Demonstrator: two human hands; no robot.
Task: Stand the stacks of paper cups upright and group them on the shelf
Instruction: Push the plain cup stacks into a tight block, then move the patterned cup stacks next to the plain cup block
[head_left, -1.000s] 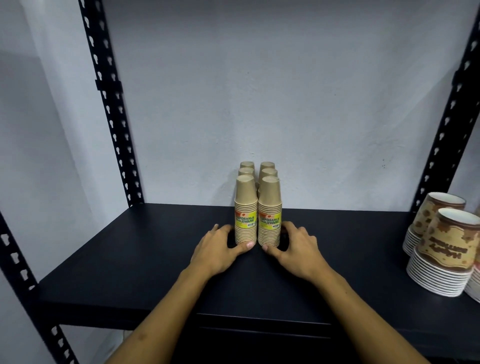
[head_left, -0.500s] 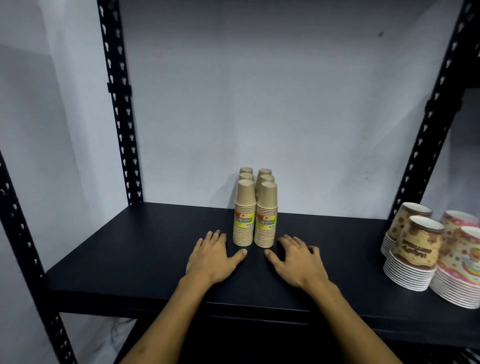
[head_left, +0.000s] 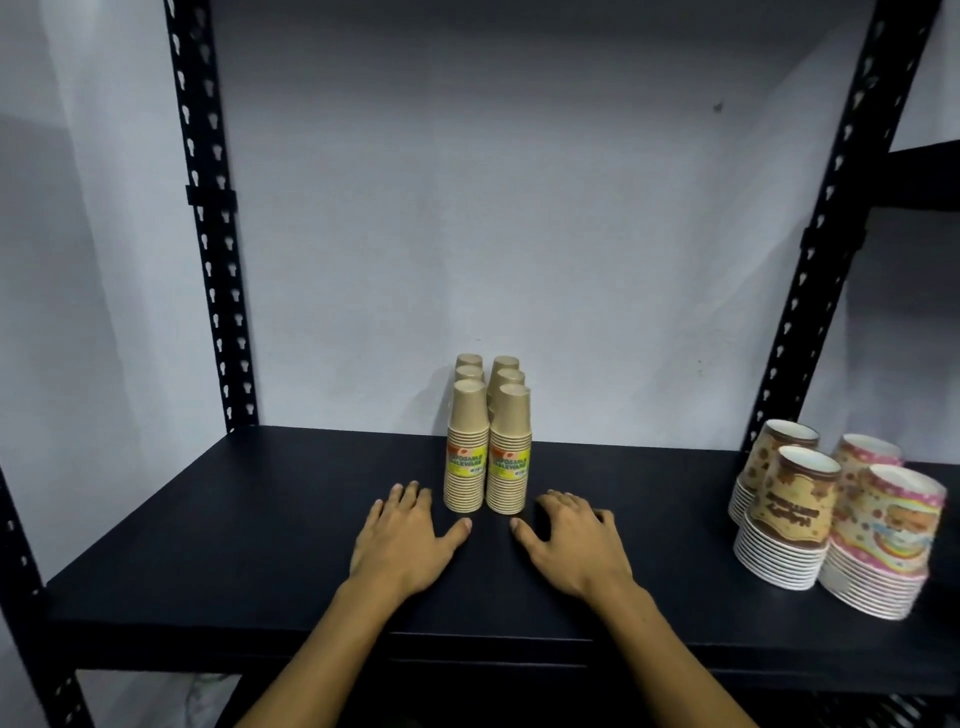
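Several stacks of tan paper cups (head_left: 487, 447) stand upright, rims down, in two tight rows running back toward the wall on the black shelf (head_left: 270, 519). The two front stacks carry yellow-green labels. My left hand (head_left: 408, 538) lies flat on the shelf just in front and left of the group, fingers spread, holding nothing. My right hand (head_left: 571, 543) lies flat in front and right of it, also empty. Neither hand touches the cups.
Stacks of wider patterned paper bowls stand at the shelf's right end: brown ones (head_left: 784, 512) and pink rainbow ones (head_left: 883, 540). Black perforated uprights rise at the back left (head_left: 213, 260) and back right (head_left: 821, 260). A pale wall closes the back.
Both hands have let go of the front two stacks and drawn back toward the shelf's front edge, now lying flat. The view has pulled back and to the right, showing more bowls.
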